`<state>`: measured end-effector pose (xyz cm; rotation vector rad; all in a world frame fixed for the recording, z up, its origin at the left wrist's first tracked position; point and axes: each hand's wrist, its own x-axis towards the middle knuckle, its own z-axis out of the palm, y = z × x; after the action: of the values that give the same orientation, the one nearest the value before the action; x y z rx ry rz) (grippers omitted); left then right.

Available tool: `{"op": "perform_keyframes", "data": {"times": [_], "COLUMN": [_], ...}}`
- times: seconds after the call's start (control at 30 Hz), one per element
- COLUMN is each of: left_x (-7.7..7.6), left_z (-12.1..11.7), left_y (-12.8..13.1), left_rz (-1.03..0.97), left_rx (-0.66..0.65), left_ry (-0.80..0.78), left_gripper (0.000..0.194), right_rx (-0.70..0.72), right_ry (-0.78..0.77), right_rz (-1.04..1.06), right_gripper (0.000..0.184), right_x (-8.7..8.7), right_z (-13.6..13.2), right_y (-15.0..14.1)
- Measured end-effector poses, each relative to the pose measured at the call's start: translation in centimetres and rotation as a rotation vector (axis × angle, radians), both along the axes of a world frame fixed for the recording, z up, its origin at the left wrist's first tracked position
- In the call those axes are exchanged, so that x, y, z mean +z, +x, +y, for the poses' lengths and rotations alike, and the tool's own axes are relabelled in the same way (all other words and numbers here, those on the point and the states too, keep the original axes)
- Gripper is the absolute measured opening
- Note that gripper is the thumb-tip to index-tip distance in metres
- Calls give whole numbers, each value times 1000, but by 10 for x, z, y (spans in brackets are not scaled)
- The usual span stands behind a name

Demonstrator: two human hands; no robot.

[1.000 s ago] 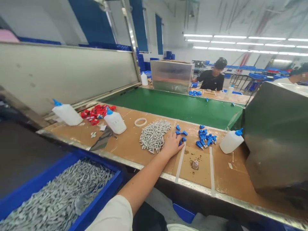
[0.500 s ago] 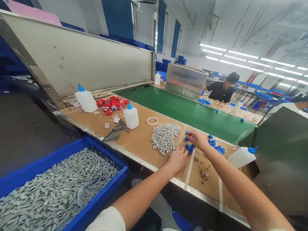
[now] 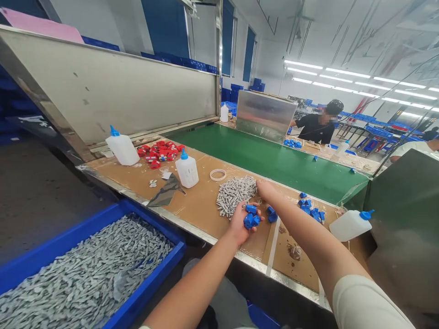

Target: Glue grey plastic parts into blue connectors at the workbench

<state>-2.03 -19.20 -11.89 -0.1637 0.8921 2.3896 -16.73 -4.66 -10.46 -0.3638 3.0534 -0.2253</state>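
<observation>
Several small blue plastic parts [image 3: 251, 219] lie in the palm of my left hand [image 3: 239, 226], its fingers curled around them. My right hand [image 3: 263, 188] is at the right edge of the pile of small grey parts [image 3: 233, 194]; its fingers point down and are mostly hidden by the hand itself, so what they hold, if anything, does not show. Another blue part [image 3: 272, 214] rests on the cardboard-covered bench between my two arms. Farther right, beyond my right forearm, is a cluster of blue parts [image 3: 311, 210].
A white squeeze bottle [image 3: 187, 172] stands near a tape ring [image 3: 217, 174] and red parts [image 3: 161, 152]. Another bottle [image 3: 349, 225] leans at right. A blue bin [image 3: 178, 251] of grey pieces sits lower left. Behind runs a green conveyor belt [image 3: 254, 151]; a person [image 3: 317, 125] works across it.
My left hand has turned palm up and now carries several blue parts. My right hand has moved left from the blue parts to the edge of the grey pile.
</observation>
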Motion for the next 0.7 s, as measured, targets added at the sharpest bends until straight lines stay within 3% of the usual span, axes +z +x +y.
{"op": "perform_keyframes", "data": {"times": [0.1, 0.2, 0.23, 0.33, 0.4, 0.57, 0.7], "left_x": [6, 9, 10, 12, 14, 4, -13], "left_z": [11, 34, 45, 83, 112, 170, 175], "left_y": [-1, -1, -2, -10, -18, -38, -37], "left_rz": [90, 370, 475, 753, 926, 1082, 1167], "left_rx": [-13, -19, -44, -135, -136, 73, -4], "left_ry": [-46, -244, -318, -517, -608, -693, -674], "left_gripper": [39, 53, 57, 56, 47, 34, 31], "right_rx": [6, -22, -32, -67, -83, 5, 167], "right_ry": [-158, -347, -468, -1074, -1325, -1426, -1331], "right_rz": [71, 156, 180, 231, 231, 178, 55], "right_gripper": [39, 44, 44, 39, 35, 28, 18], "right_x": [16, 30, 33, 29, 20, -11, -28], "right_z": [20, 70, 91, 153, 183, 208, 204], "right_y": [16, 55, 73, 134, 169, 210, 216]}}
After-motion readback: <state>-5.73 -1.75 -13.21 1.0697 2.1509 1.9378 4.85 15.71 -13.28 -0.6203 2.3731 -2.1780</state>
